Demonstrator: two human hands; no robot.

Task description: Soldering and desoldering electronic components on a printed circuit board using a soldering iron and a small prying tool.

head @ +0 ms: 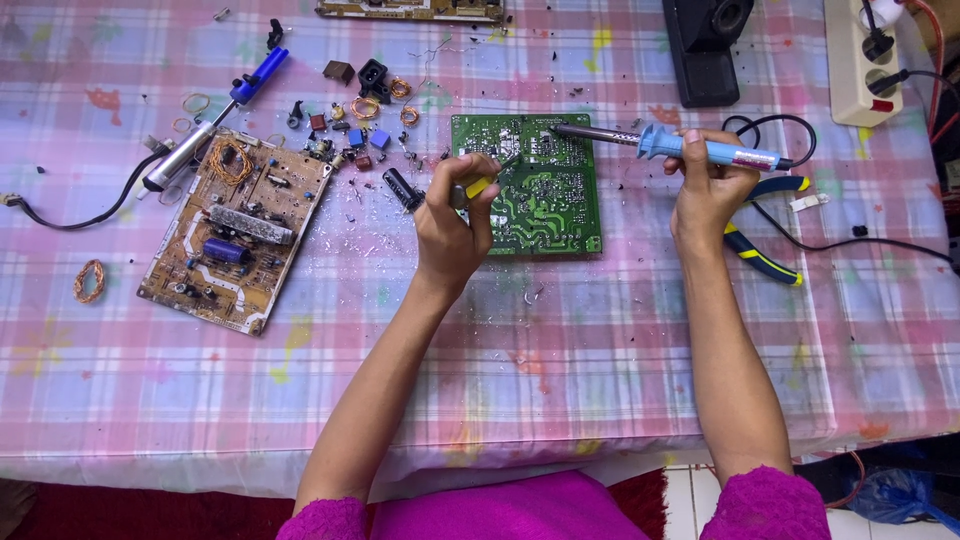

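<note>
A blue-handled soldering iron (690,147) is gripped in the closed right hand (708,190), its tip on the green circuit board (528,185) lying on the counter (600,330). A yellow-handled tool (478,187) is pinched in the closed left hand (455,225). A slip could burn fingers or scorch the cloth.

I see both of my forearms bare from the wrist up to near the elbow, where bright magenta sleeves of a textured, knit-like cloth begin. My left hand (452,222) and right hand (708,190) wear no gloves, rings or watch. The same magenta cloth covers my lap.
</note>
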